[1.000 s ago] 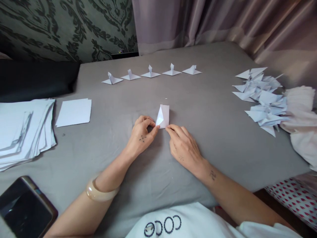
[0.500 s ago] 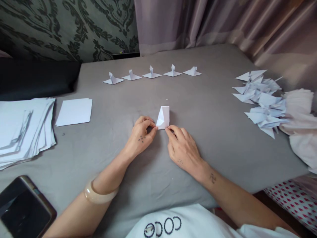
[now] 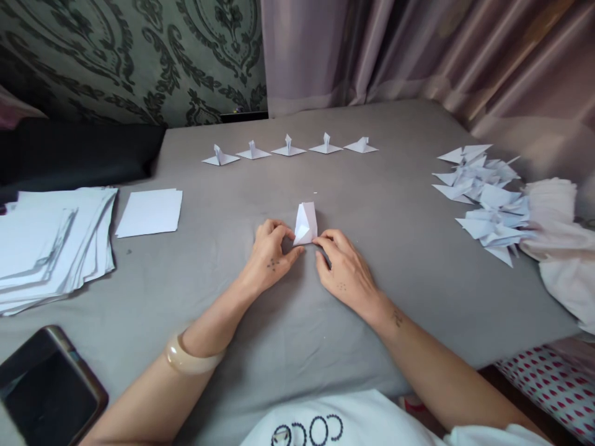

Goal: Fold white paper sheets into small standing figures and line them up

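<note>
A small folded piece of white paper (image 3: 305, 224) rests on the grey cloth in front of me, with slanting creases and a flap on its left side. My left hand (image 3: 275, 253) has its index finger and thumb closed at the paper's lower left corner and bottom edge. At the lower right corner, the index fingertip of my right hand (image 3: 344, 267) touches the paper. The right thumb is spread from that finger, below the corner. Behind the paper lies a tiny white scrap (image 3: 315, 192).
Several folded paper cranes (image 3: 288, 148) stand in a row at the back. More pile up (image 3: 493, 192) at right beside pale fabric (image 3: 553, 217). At left are a paper stack (image 3: 60, 248), smaller sheets (image 3: 151, 214), a black case (image 3: 83, 148) and a phone (image 3: 51, 384).
The right thumb has come away from the index finger and the paper. My left thumb has slid rightward along the bottom edge. The folded paper has turned slightly; the view has tilted up a little.
</note>
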Demonstrator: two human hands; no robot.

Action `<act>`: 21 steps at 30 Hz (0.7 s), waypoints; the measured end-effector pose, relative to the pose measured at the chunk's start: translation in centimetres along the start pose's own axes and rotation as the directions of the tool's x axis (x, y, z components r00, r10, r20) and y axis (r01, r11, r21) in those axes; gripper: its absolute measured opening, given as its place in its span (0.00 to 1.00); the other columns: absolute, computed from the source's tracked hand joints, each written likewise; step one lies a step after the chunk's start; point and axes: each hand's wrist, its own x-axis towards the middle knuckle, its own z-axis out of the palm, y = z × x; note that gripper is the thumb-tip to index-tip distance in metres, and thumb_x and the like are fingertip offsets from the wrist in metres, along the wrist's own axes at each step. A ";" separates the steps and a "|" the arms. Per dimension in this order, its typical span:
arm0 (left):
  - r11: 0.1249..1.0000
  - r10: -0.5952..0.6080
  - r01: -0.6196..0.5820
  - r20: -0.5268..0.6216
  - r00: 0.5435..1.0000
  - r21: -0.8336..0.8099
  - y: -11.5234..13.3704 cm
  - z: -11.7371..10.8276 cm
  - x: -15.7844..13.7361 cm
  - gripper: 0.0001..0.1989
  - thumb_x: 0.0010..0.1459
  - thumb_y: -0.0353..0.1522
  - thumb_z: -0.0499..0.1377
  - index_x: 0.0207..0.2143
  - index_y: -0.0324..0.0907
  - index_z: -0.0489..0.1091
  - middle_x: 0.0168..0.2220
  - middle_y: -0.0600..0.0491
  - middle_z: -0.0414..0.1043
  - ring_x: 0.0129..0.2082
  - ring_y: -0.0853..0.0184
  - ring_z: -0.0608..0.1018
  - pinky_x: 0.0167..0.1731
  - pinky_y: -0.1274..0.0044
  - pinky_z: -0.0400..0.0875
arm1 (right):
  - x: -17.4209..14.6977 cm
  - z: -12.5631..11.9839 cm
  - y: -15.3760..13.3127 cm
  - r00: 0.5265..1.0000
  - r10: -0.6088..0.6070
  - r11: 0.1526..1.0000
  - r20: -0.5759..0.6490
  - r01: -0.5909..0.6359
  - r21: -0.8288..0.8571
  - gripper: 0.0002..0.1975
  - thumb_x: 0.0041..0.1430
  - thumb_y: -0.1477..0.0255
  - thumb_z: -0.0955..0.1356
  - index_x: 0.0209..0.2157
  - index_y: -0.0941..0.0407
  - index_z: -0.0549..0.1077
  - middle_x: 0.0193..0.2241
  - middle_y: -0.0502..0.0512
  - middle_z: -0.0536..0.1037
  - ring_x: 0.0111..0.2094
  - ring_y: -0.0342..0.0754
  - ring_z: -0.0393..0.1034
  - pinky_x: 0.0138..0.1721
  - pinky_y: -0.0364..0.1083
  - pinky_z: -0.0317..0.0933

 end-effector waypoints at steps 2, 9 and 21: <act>0.999 0.026 -0.026 -0.003 1.000 0.028 0.0 0.0 0.0 0.07 0.54 0.34 0.61 0.34 0.40 0.70 0.44 0.46 0.67 0.43 0.61 0.69 0.41 0.70 0.68 | 0.1 -0.1 0.0 1.000 0.000 1.000 0.000 0.000 0.002 0.15 0.61 0.77 0.61 0.47 0.56 0.71 0.47 0.60 0.72 0.46 0.51 0.69 0.48 0.51 0.65; 0.967 -0.130 0.130 0.014 0.991 -0.217 0.8 -0.4 0.4 0.08 0.55 0.37 0.59 0.31 0.40 0.71 0.29 0.54 0.72 0.27 0.69 0.71 0.29 0.77 0.64 | 0.6 -0.1 0.4 0.998 0.063 0.987 -0.021 -0.059 0.150 0.13 0.59 0.77 0.62 0.44 0.55 0.72 0.46 0.57 0.73 0.35 0.44 0.72 0.41 0.46 0.68; 0.225 -0.304 0.622 0.552 0.776 -0.750 4.8 -5.2 0.1 0.03 0.50 0.27 0.64 0.28 0.35 0.72 0.26 0.51 0.73 0.24 0.76 0.73 0.24 0.84 0.68 | -0.2 -3.6 0.1 0.930 -0.042 0.897 -0.365 0.196 0.397 0.14 0.59 0.75 0.67 0.47 0.49 0.71 0.47 0.54 0.71 0.42 0.46 0.69 0.40 0.46 0.67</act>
